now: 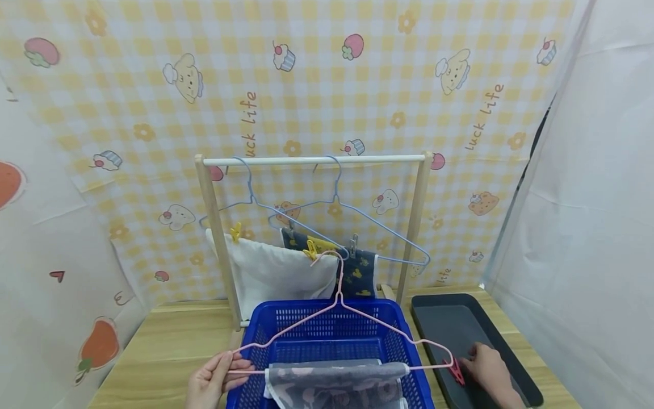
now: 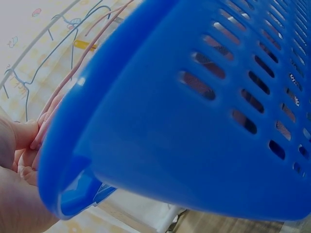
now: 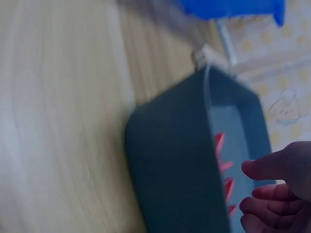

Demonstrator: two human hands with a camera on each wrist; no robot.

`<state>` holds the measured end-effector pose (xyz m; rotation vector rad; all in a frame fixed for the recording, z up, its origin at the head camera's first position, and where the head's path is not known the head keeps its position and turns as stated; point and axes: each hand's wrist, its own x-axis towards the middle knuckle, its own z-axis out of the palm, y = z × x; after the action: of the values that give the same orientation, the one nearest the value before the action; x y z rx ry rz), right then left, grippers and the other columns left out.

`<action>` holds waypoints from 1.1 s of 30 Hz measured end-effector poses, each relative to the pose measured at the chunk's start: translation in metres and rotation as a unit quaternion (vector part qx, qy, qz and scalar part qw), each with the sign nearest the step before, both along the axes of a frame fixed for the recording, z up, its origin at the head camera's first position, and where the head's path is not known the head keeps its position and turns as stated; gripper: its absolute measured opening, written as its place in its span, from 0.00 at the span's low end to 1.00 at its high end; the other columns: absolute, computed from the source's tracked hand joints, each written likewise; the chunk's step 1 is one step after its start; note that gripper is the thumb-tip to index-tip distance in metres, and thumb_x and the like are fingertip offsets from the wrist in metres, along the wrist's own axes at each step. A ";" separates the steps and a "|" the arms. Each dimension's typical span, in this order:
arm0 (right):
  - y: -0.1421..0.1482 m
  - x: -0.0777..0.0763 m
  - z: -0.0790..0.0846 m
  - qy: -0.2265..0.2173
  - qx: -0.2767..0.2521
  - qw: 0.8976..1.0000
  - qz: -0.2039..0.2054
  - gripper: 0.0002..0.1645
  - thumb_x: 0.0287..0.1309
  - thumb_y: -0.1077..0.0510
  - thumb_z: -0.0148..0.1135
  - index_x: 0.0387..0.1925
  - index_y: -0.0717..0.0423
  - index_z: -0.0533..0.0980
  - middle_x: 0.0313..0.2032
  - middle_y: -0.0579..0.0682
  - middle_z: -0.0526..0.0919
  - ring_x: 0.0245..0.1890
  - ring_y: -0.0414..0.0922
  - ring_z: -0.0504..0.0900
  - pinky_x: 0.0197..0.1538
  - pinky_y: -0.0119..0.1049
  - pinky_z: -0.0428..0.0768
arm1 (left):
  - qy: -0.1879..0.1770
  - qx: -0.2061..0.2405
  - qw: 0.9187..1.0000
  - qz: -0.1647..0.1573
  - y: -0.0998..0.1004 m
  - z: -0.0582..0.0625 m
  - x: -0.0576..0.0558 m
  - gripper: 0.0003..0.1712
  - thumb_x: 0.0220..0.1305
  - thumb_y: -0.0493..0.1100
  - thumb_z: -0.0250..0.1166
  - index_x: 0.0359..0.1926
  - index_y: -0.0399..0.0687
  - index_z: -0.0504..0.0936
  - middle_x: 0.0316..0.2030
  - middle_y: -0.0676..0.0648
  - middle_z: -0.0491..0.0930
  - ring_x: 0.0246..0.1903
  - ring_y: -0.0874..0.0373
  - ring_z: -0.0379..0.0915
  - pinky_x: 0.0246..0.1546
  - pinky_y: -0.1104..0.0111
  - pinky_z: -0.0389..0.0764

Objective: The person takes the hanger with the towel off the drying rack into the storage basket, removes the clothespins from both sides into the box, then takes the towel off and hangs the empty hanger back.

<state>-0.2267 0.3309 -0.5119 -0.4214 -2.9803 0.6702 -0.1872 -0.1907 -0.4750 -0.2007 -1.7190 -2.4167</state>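
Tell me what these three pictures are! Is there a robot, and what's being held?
No robot here, just a person's two bare hands. The big picture comes from a camera on the person's head, looking forward and down. The other two come from cameras worn on each wrist.

The left hand holds a pink hanger with a gray patterned cloth over its bottom bar. The right hand seems to hold nothing; it is near red clothespins in a dark gray tray.

On the wooden table are that tray, a blue basket and a rack. Two blue hangers hang on the rack, with cloths clipped to them.
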 end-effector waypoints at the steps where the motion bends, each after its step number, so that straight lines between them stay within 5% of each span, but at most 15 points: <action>1: -0.002 0.002 0.003 0.010 -0.001 1.000 0.003 0.13 0.46 0.61 0.68 0.24 0.66 0.74 0.19 0.50 0.74 0.20 0.45 0.72 0.22 0.40 0.74 | 0.000 0.002 1.000 0.001 0.000 0.000 0.000 0.14 0.71 0.42 0.53 0.32 0.54 0.84 0.27 0.49 0.85 0.28 0.58 0.83 0.30 0.69 0.84; 8: -0.025 0.027 0.029 0.045 -0.039 0.998 0.024 0.07 0.50 0.62 0.66 0.21 0.58 0.78 0.16 0.44 0.74 0.18 0.41 0.68 0.20 0.32 0.67 | 0.003 0.010 1.000 0.004 0.002 -0.001 0.001 0.14 0.71 0.42 0.53 0.32 0.51 0.84 0.27 0.48 0.85 0.28 0.58 0.83 0.30 0.69 0.84; 15: -0.054 0.052 0.045 0.048 -0.092 0.994 0.033 0.04 0.48 0.64 0.69 0.22 0.59 0.80 0.18 0.44 0.77 0.19 0.40 0.69 0.20 0.28 0.71 | 0.015 0.013 1.000 0.023 0.005 -0.001 0.000 0.15 0.71 0.40 0.52 0.33 0.48 0.84 0.27 0.48 0.85 0.28 0.58 0.83 0.29 0.69 0.84; 19: -0.073 0.061 0.053 0.084 -0.110 0.987 0.084 0.04 0.46 0.64 0.71 0.25 0.57 0.81 0.20 0.43 0.78 0.18 0.35 0.71 0.23 0.27 0.75 | 0.027 0.022 0.999 0.024 0.006 -0.003 -0.002 0.16 0.71 0.39 0.51 0.32 0.49 0.84 0.27 0.48 0.85 0.28 0.58 0.83 0.29 0.69 0.84; 25: -0.094 0.063 0.057 0.118 -0.167 0.957 0.206 0.08 0.51 0.60 0.69 0.32 0.62 0.82 0.22 0.43 0.80 0.20 0.31 0.73 0.22 0.27 0.77 | 0.065 0.039 0.997 0.011 0.008 -0.004 -0.005 0.19 0.72 0.33 0.47 0.33 0.46 0.84 0.27 0.48 0.85 0.27 0.58 0.83 0.28 0.71 0.83; 33: -0.122 0.053 0.060 0.086 -0.196 0.959 0.184 0.10 0.53 0.58 0.68 0.34 0.61 0.82 0.23 0.44 0.79 0.20 0.32 0.72 0.22 0.26 0.76 | 0.062 0.030 0.997 0.043 0.011 -0.003 -0.006 0.17 0.71 0.36 0.50 0.33 0.51 0.85 0.27 0.48 0.84 0.27 0.59 0.83 0.28 0.70 0.83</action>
<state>-0.1733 0.2092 -0.4517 0.1829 -2.7711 1.2670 -0.1929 -0.1794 -0.4778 -0.2577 -1.5673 -2.3395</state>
